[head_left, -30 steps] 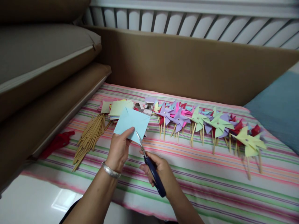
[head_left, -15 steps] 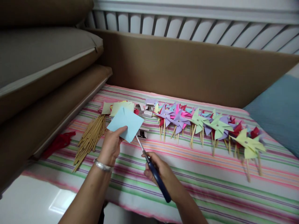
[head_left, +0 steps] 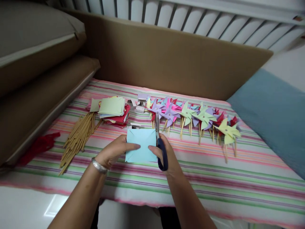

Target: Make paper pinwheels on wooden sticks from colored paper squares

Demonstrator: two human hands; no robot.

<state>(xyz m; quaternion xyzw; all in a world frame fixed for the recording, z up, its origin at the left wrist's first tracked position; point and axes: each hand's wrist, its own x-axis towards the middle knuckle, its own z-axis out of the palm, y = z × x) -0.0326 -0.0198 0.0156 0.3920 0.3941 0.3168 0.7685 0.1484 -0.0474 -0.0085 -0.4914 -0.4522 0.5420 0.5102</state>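
A light blue paper square (head_left: 141,140) with lines running in from its corners is held flat above the striped cloth. My left hand (head_left: 116,149), a silver bangle at its wrist, pinches the left side with the thumb on top. On the other side my right hand (head_left: 164,152) keeps dark-blue-handled scissors (head_left: 162,156) in its grip, blades pointing away from me. Its thumb also presses on the paper's right part. The fingers under the sheet are hidden. Beyond the paper lies a stack of coloured paper squares (head_left: 111,106).
Wooden sticks (head_left: 77,136) lie in a bundle at left, near a red crumpled item (head_left: 39,148). Small opened boxes (head_left: 140,106) stand behind. Finished paper pinwheels (head_left: 203,117) line the right. Brown cushions (head_left: 47,95) border the left, a brown panel (head_left: 166,60) the back.
The paper square has turned from a slanted diamond to straight and come nearer. My right hand has swung the scissors upright, blades off the paper, and now touches the sheet too. The view has shifted.
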